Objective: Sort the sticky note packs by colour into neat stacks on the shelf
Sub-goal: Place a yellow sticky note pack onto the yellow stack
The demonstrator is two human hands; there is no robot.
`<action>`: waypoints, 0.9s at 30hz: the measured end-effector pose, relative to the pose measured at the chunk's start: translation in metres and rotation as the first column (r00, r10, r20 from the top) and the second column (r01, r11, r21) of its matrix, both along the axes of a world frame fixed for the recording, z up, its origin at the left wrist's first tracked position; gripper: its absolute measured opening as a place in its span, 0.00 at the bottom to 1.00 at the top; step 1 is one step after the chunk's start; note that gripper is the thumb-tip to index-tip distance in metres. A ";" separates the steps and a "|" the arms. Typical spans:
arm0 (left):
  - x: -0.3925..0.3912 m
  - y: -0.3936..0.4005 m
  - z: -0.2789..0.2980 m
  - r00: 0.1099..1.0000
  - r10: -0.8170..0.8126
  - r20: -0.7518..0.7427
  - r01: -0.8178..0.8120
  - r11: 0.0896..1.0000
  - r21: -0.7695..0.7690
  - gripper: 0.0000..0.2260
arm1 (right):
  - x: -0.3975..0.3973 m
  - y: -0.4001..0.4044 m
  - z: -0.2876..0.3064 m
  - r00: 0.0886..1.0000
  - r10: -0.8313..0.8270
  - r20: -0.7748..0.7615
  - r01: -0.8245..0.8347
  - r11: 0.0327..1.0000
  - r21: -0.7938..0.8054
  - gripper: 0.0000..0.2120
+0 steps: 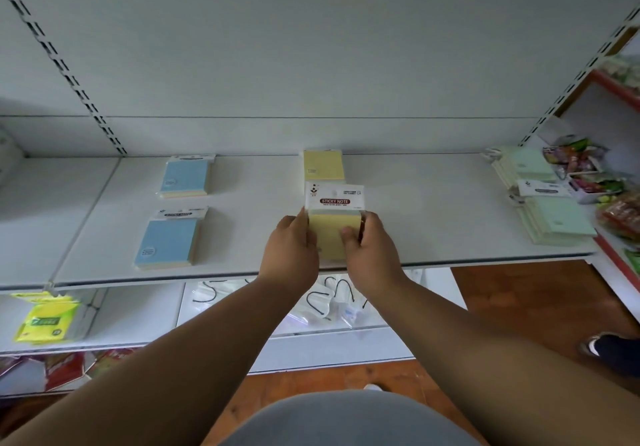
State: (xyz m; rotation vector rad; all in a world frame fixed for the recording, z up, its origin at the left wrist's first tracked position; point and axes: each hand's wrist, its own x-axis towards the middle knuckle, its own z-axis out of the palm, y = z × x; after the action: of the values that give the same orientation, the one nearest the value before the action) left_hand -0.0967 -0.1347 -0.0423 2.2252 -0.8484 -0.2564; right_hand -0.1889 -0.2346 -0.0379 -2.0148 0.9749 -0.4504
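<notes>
Both hands grip one yellow pack near the front edge of the shelf. Left hand closed on the pack's left side, fingers wrapped along its edge. Right hand closed on the right side, thumb pressed on the yellow face. Pack's white header card, printed "STICKY NOTE", points toward the back wall. Cannot tell whether the pack rests on the shelf or is held just above it.

Positions relative to the held pack:
- Behind it, against the back wall: a second yellow pack, lying flat, its near edge covered by the held pack's header.
- Left, well apart: two blue packs flat on the shelf, one at the front, one at the back. They do not touch each other.
- Right, well apart: two stacks of green packs, one at the front, one at the back, near the shelf's right end.
- Beyond the green stacks: colourful wrapped goods on the neighbouring unit.
- Below left, on the lower shelf: a bright yellow packet.
- Directly below: clear bags with dark cords.
</notes>
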 end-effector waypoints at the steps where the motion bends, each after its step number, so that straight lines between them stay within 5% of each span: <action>1: 0.002 -0.001 0.005 1.000 0.011 -0.026 -0.011 0.999 0.030 0.12 | 0.001 -0.003 0.001 0.999 -0.020 -0.026 0.019 0.999 -0.029 0.12; 6: 0.018 -0.009 0.023 0.986 0.046 -0.159 0.022 0.918 0.397 0.06 | 0.010 -0.013 0.003 0.961 0.015 -0.275 -0.043 0.994 -0.097 0.17; 9: 0.021 -0.015 0.023 0.981 0.065 -0.181 0.024 0.892 0.451 0.06 | 0.018 -0.019 0.003 0.927 -0.002 -0.374 -0.033 0.996 -0.088 0.21; 15: 0.021 0.000 0.011 0.979 0.092 -0.184 -0.049 0.973 0.226 0.12 | 0.019 -0.028 0.004 0.951 -0.045 -0.305 0.020 0.996 -0.085 0.15; 18: 0.013 0.023 0.000 0.997 -0.028 -0.075 0.036 0.994 0.108 0.23 | -0.002 -0.025 -0.003 0.981 0.025 -0.193 -0.058 0.985 -0.165 0.16; 22: 0.013 0.028 -0.007 0.972 -0.209 0.111 0.193 0.971 0.142 0.27 | -0.025 -0.028 -0.009 0.945 0.229 -0.234 -0.287 0.924 -0.254 0.17; 27: 0.016 0.018 -0.005 0.985 -0.150 0.089 0.134 0.977 0.167 0.22 | -0.024 -0.033 -0.011 0.938 0.277 -0.209 -0.322 0.919 -0.229 0.16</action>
State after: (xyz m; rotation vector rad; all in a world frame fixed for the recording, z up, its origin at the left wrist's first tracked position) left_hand -0.0807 -0.1163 -0.0474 2.3453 -1.0783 -0.2904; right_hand -0.2126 -0.2673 -0.0491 -2.4281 0.7138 -0.2463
